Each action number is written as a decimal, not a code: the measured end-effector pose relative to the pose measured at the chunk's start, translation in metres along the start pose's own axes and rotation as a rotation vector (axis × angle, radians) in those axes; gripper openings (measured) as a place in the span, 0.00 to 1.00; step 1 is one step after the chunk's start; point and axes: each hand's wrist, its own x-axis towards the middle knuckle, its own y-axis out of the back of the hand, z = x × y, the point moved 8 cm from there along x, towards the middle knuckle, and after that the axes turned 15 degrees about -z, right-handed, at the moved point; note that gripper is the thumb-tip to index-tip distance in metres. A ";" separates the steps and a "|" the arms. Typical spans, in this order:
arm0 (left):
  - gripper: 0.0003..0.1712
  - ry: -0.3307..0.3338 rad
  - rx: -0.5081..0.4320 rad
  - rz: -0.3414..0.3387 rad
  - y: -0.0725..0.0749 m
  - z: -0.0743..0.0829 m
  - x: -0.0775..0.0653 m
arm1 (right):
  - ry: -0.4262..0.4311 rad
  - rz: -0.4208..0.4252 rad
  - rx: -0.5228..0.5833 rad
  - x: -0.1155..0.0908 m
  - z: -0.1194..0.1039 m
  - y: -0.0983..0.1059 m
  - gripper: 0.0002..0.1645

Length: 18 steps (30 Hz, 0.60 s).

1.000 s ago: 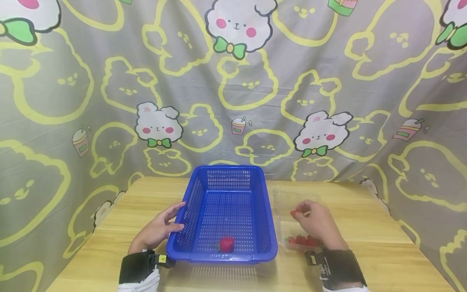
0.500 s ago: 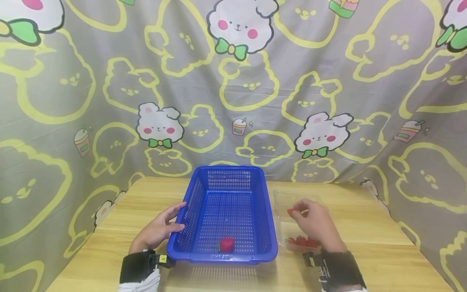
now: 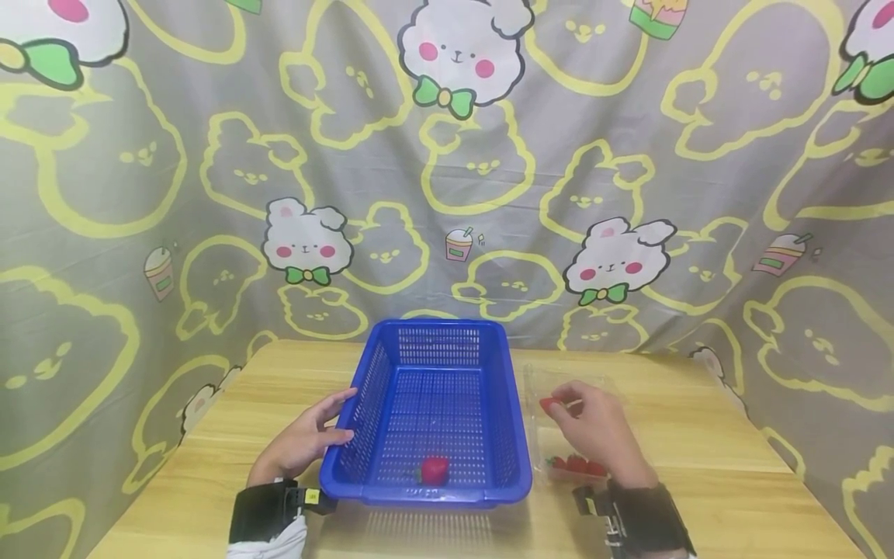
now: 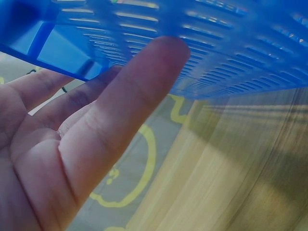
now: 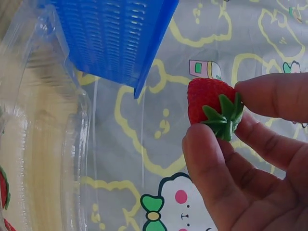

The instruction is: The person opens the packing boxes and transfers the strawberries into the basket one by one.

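Note:
My right hand pinches a red strawberry between thumb and fingertip, its green leaves facing the palm in the right wrist view. That hand is above a clear plastic box, in which several strawberries lie at the near end. Left of the box stands a blue basket with slotted walls. One strawberry lies on the basket's floor near its front wall. My left hand touches the basket's left side, thumb and fingers spread; the left wrist view shows the thumb straight along the slotted wall.
Everything stands on a light wooden table. A grey patterned cloth hangs close behind it and along both sides. The basket's right rim rises between the right hand and the basket's inside.
My right hand has moved a little to the left with the strawberry, closer to the basket. The left hand and the basket have stayed in place.

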 end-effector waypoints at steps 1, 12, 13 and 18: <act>0.40 0.001 0.002 0.001 0.000 0.000 0.000 | 0.005 0.002 -0.002 0.000 -0.001 0.000 0.10; 0.40 0.003 0.008 0.000 0.001 -0.001 0.000 | 0.040 0.011 0.047 0.001 -0.012 -0.006 0.08; 0.40 0.002 0.006 0.000 0.001 -0.001 0.000 | 0.042 0.008 0.053 0.002 -0.013 -0.007 0.08; 0.41 -0.001 -0.004 -0.002 0.000 -0.001 0.001 | 0.054 0.003 0.063 0.002 -0.017 -0.010 0.08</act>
